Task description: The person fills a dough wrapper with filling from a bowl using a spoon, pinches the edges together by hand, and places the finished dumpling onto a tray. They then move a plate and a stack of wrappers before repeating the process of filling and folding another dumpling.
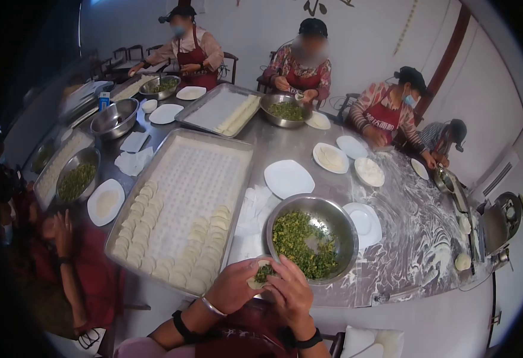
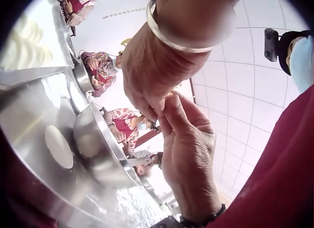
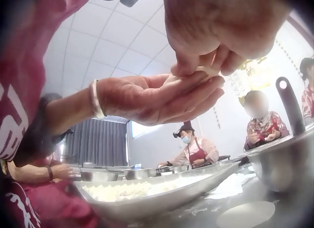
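Observation:
Both hands meet over the table's near edge, around a round dough wrapper (image 1: 261, 275) with chopped green filling showing in its middle. My left hand (image 1: 236, 287), with a silver bracelet at the wrist, holds the wrapper from the left. My right hand (image 1: 292, 292) pinches its edge from the other side. In the right wrist view, a pale rim of dough (image 3: 210, 70) shows between the fingers of both hands. Just beyond the hands stands a steel bowl (image 1: 348, 230) of chopped green and yellow filling (image 1: 300, 241). A handle (image 3: 290, 105) sticks up from the bowl in the right wrist view.
To the left, a large metal tray (image 1: 246, 173) carries rows of folded dumplings (image 1: 199, 256). White plates (image 1: 288, 179) and a dish of flour (image 1: 369, 171) stand farther back. Flour (image 1: 404, 232) is smeared over the table at right. Several people in red aprons sit around the table.

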Available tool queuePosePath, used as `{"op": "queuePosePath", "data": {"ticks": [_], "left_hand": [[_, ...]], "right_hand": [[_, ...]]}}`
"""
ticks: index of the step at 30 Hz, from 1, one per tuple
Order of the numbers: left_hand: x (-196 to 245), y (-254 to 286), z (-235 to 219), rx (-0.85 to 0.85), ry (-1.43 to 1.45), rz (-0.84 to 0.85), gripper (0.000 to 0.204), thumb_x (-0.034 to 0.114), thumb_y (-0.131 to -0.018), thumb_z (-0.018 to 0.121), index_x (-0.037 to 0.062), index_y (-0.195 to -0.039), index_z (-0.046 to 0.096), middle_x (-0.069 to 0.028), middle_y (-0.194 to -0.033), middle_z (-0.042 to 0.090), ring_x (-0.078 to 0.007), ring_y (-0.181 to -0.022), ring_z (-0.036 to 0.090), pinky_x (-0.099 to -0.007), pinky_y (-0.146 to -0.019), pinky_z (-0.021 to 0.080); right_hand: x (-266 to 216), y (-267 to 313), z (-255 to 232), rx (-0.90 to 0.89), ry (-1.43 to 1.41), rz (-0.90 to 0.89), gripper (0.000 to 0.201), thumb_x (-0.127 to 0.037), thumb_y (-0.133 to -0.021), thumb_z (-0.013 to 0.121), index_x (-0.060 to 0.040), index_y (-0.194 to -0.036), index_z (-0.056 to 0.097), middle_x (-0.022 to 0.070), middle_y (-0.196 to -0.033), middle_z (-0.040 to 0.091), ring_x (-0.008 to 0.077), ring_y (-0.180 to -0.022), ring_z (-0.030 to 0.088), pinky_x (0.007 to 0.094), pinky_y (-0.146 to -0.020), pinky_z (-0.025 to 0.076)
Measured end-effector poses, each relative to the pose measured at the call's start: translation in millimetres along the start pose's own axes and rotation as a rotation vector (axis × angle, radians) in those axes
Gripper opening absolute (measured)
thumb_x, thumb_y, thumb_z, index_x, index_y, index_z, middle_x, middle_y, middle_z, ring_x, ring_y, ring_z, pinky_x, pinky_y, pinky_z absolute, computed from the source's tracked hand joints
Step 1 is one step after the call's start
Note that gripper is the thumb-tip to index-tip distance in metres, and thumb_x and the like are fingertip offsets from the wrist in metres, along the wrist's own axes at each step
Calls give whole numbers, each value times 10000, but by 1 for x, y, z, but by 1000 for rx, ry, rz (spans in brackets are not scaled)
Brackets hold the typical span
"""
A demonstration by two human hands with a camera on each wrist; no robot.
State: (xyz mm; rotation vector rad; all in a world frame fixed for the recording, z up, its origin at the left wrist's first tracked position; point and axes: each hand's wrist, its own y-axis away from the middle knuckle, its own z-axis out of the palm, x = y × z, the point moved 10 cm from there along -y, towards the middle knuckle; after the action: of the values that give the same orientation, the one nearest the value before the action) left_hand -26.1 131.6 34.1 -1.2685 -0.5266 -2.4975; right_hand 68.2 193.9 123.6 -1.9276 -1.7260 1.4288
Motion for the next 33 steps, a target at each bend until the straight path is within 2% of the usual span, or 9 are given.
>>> {"op": "queuePosePath", "data": {"ticks": [3, 6, 9, 15, 18, 21, 25, 32, 33], "left_hand": [[6, 4, 9, -60, 162, -24, 402, 205, -1013, 525, 11, -1365, 506, -57, -1293, 566, -175, -1175, 551, -382, -1006, 470], [9, 6, 10, -55, -50, 22, 431, 196, -1005, 547, -2, -1382, 477, -71, -1298, 558, -179, -1189, 546, -377, -1032, 459], [6, 8, 24, -128, 213, -68, 467, 193, -999, 565, -12, -1401, 444, -80, -1304, 548, -181, -1217, 533, -373, -1056, 444], [3, 7, 15, -132, 231, -55, 506, 212, -995, 579, -24, -1413, 417, -86, -1326, 532, -192, -1250, 517, -383, -1070, 433], [8, 10, 19, -145, 240, -49, 469, 178, -994, 578, -15, -1400, 443, -82, -1296, 555, -167, -1199, 538, -344, -1026, 457], [32, 15, 21, -127, -488, 86, 429, 117, -984, 578, -4, -1383, 474, -69, -1231, 592, -129, -1121, 558, -286, -954, 484], [12, 14, 9, -86, -40, -10, 416, 67, -968, 587, -19, -1365, 495, -62, -1191, 610, -86, -1064, 568, -241, -896, 496], [20, 17, 1, -66, -126, 71, 466, 80, -932, 632, -50, -1360, 498, -85, -1199, 623, -100, -1085, 577, -256, -896, 500], [27, 19, -1, -15, -301, 124, 471, 89, -915, 652, -54, -1342, 514, -92, -1193, 633, -107, -1084, 581, -262, -904, 499]], "right_hand": [[2, 1, 0, -11, -13, -19, 200, -6, -701, 763, -39, -884, 690, 138, -1173, 670, 379, -1165, 608, 467, -949, 510], [4, -1, 0, 4, -17, 7, 185, 7, -707, 755, -34, -878, 696, 141, -1161, 678, 381, -1157, 614, 460, -948, 511], [5, -5, -2, 44, -47, 39, 169, 16, -718, 746, -25, -875, 700, 146, -1145, 687, 378, -1148, 621, 450, -947, 513], [4, -7, -3, 54, -97, 77, 158, 18, -735, 740, -13, -886, 705, 150, -1134, 694, 365, -1153, 624, 434, -951, 513], [6, -4, -1, 58, -117, 98, 160, 19, -733, 742, -13, -886, 707, 153, -1126, 698, 364, -1155, 625, 432, -955, 511], [6, -5, 2, 58, -113, 112, 154, 20, -732, 742, -11, -879, 707, 156, -1112, 702, 366, -1153, 627, 427, -957, 510], [1, -8, 5, 67, -130, 102, 150, 14, -731, 742, -7, -875, 705, 166, -1092, 708, 379, -1140, 632, 425, -953, 511], [3, -4, 10, 77, -192, 128, 163, 24, -737, 731, 5, -895, 698, 192, -1100, 706, 395, -1153, 625, 464, -998, 479], [3, -2, 9, 81, -201, 119, 159, 26, -736, 731, 5, -891, 699, 192, -1102, 706, 396, -1154, 624, 465, -1000, 477]]}}
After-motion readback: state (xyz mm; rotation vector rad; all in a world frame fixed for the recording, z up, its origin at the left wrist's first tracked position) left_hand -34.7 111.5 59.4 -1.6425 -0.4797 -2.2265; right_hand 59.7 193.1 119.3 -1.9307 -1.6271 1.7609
